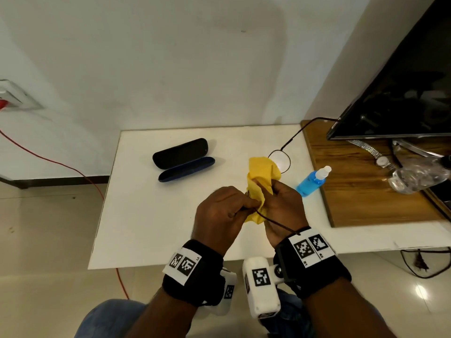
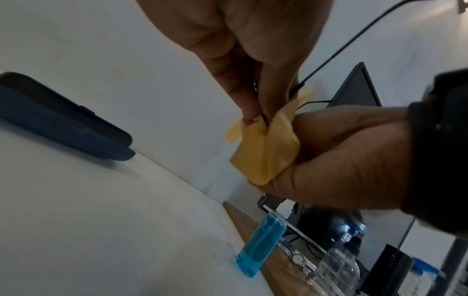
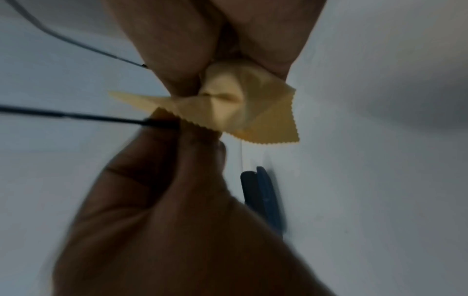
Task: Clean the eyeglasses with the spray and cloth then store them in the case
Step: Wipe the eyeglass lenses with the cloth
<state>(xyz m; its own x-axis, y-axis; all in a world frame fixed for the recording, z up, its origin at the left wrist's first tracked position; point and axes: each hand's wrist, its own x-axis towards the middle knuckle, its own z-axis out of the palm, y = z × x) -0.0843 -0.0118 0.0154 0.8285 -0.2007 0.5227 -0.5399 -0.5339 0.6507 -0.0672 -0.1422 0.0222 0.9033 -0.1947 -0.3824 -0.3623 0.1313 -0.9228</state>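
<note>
Thin black-framed eyeglasses are held above the white table. My left hand pinches the frame near one temple arm. A crumpled yellow cloth is wrapped over one lens, and my right hand pinches it there. The other lens shows bare beyond the cloth. Behind and to the left lies the open case, black outside and blue inside. A blue spray bottle stands at the table's right edge. The left wrist view shows the cloth, the bottle and the case.
A wooden stand adjoins the table on the right and carries a dark screen, a wristwatch and a clear plastic bottle. A red cable runs from a wall socket down past the table's left side.
</note>
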